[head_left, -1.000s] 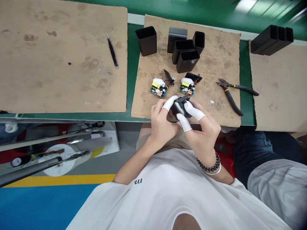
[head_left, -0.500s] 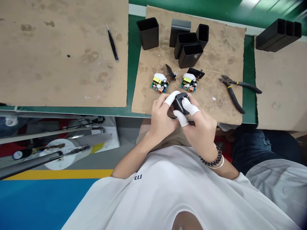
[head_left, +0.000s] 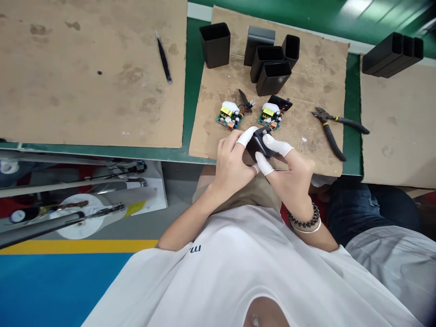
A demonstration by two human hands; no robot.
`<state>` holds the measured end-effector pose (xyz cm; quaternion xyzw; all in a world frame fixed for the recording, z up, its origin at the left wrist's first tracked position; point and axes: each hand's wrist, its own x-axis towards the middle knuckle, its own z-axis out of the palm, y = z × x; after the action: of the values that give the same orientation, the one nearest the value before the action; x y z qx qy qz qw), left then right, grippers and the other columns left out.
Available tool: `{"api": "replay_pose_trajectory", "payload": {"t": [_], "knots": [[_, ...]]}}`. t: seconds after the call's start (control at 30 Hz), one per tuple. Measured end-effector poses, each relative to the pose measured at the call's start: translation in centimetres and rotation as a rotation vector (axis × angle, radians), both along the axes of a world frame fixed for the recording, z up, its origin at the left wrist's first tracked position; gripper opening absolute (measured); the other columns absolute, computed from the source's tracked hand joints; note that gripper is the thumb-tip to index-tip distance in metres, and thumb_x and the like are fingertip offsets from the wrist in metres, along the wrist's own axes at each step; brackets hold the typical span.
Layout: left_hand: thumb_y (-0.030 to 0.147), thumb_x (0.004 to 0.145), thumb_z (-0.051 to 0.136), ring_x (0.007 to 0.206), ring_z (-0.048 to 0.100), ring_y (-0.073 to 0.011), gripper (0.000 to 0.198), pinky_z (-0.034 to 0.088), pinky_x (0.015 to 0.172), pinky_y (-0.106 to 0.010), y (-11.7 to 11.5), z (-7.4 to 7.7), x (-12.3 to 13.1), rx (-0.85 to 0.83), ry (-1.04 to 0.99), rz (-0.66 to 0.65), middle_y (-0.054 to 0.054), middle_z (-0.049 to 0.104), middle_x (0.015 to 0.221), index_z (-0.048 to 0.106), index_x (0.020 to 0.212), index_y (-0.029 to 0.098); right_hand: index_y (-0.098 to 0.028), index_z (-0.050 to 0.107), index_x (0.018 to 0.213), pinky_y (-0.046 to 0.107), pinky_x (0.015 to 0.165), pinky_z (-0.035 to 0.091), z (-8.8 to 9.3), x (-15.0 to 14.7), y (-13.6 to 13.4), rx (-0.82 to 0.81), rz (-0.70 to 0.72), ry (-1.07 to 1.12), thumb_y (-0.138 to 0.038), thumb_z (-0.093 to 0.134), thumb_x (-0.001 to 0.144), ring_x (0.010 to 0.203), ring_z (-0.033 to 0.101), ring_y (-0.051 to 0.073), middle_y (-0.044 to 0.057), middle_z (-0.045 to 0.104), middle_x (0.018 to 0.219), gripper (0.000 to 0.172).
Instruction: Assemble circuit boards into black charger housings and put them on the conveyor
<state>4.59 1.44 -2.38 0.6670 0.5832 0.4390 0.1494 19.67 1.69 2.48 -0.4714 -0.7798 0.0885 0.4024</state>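
My left hand (head_left: 231, 165) is closed round a small black plastic housing (head_left: 253, 146) above the table's front edge. White finger cots cover some of its fingertips. My right hand (head_left: 289, 170), also with white finger cots, pinches the upper right part of the same housing with thumb and forefinger. The fingers hide much of the housing, so its inside cannot be seen. Just beyond the hands lie two green circuit boards: a left board (head_left: 229, 115) with a black piece wired to it, and a right board (head_left: 270, 116) beside a black end cap (head_left: 279, 102).
Several open black housings stand at the back, including one at the left (head_left: 215, 45). Diagonal cutters (head_left: 329, 125) lie right on the cardboard (head_left: 316, 81). Black tweezers (head_left: 164, 59) rest left. More black housings (head_left: 391, 55) sit far right, near a seated person's leg (head_left: 374, 204).
My right hand has moved slightly right and its forefinger has straightened over the housing, which is turned a little. Both hands still grip it. The whole view has shifted slightly.
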Motion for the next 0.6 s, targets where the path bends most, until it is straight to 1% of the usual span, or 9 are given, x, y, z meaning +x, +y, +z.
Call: {"api": "replay_pose_trajectory", "payload": {"t": [0.1,0.17,0.23,0.33,0.37,0.4,0.47,0.5,0.6], "knots": [[0.038,0.082,0.084,0.114,0.065,-0.0292,0.071,0.052,0.102,-0.044,-0.6,0.0,-1.0,-0.006,0.011,0.036,-0.012,0.067,0.124,0.055,0.144,0.019,-0.022,0.077,0.117,0.035,0.087,0.069,0.3,0.7,0.3,0.166,-0.066,0.061,-0.017,0.081,0.085,0.098,0.082,0.025,0.007,0.084,0.112,0.033],[0.043,0.083,0.084,0.115,0.065,-0.0294,0.073,0.052,0.105,-0.045,-1.3,-0.1,-2.0,0.012,0.038,0.112,-0.012,0.065,0.123,0.054,0.145,0.02,-0.021,0.078,0.113,0.035,0.081,0.07,0.4,1.2,0.5,0.232,-0.085,0.024,-0.017,0.079,0.086,0.091,0.083,0.024,0.007,0.085,0.106,0.027],[0.046,0.085,0.082,0.111,0.066,-0.0278,0.069,0.053,0.103,-0.044,-2.1,-0.1,-2.9,0.036,0.072,0.195,-0.011,0.064,0.12,0.055,0.143,0.02,-0.02,0.078,0.109,0.031,0.073,0.069,0.4,1.7,0.6,0.207,-0.044,-0.032,-0.015,0.076,0.088,0.083,0.083,0.022,0.007,0.085,0.099,0.022],[0.041,0.086,0.081,0.101,0.067,-0.0249,0.062,0.055,0.097,-0.041,-3.0,-0.2,-3.8,0.118,0.065,0.262,-0.009,0.063,0.114,0.059,0.141,0.021,-0.023,0.077,0.113,0.032,0.082,0.069,0.4,2.2,0.4,0.164,-0.03,-0.019,-0.012,0.081,0.084,0.093,0.083,0.024,0.008,0.084,0.111,0.031],[0.038,0.086,0.081,0.099,0.066,-0.0241,0.061,0.055,0.095,-0.04,-3.2,-0.2,-3.9,0.159,0.054,0.26,-0.009,0.063,0.113,0.06,0.141,0.022,-0.023,0.077,0.114,0.032,0.083,0.069,0.3,2.3,0.2,0.177,-0.032,0.002,-0.012,0.082,0.084,0.094,0.083,0.024,0.009,0.084,0.112,0.033],[0.034,0.086,0.081,0.097,0.066,-0.0236,0.06,0.055,0.094,-0.039,-3.3,-0.2,-4.0,0.196,0.045,0.25,-0.008,0.063,0.112,0.061,0.141,0.022,-0.023,0.076,0.113,0.031,0.08,0.07,0.2,2.5,0.1,0.182,-0.014,0.02,-0.012,0.081,0.084,0.091,0.083,0.024,0.009,0.084,0.11,0.031],[0.028,0.086,0.081,0.096,0.066,-0.0232,0.059,0.054,0.092,-0.038,-3.4,-0.1,-3.9,0.24,0.045,0.218,-0.007,0.064,0.11,0.062,0.141,0.024,-0.024,0.076,0.11,0.03,0.074,0.069,0.0,2.6,0.0,0.151,0.018,0.032,-0.013,0.08,0.086,0.085,0.083,0.023,0.008,0.085,0.104,0.026],[0.026,0.086,0.081,0.096,0.066,-0.0233,0.058,0.054,0.091,-0.038,-3.3,0.0,-3.9,0.244,0.049,0.202,-0.007,0.065,0.11,0.062,0.141,0.025,-0.024,0.077,0.11,0.031,0.074,0.07,-0.1,2.7,-0.1,0.126,0.004,0.034,-0.014,0.081,0.086,0.086,0.083,0.024,0.007,0.085,0.104,0.026],[0.027,0.086,0.08,0.1,0.068,-0.0255,0.056,0.053,0.096,-0.04,-3.3,0.1,-3.7,0.236,0.02,0.166,-0.008,0.067,0.113,0.063,0.14,0.027,-0.026,0.077,0.113,0.039,0.087,0.069,-0.8,2.9,0.0,0.074,-0.07,0.09,-0.019,0.082,0.087,0.097,0.082,0.027,0.007,0.084,0.112,0.027]]}}
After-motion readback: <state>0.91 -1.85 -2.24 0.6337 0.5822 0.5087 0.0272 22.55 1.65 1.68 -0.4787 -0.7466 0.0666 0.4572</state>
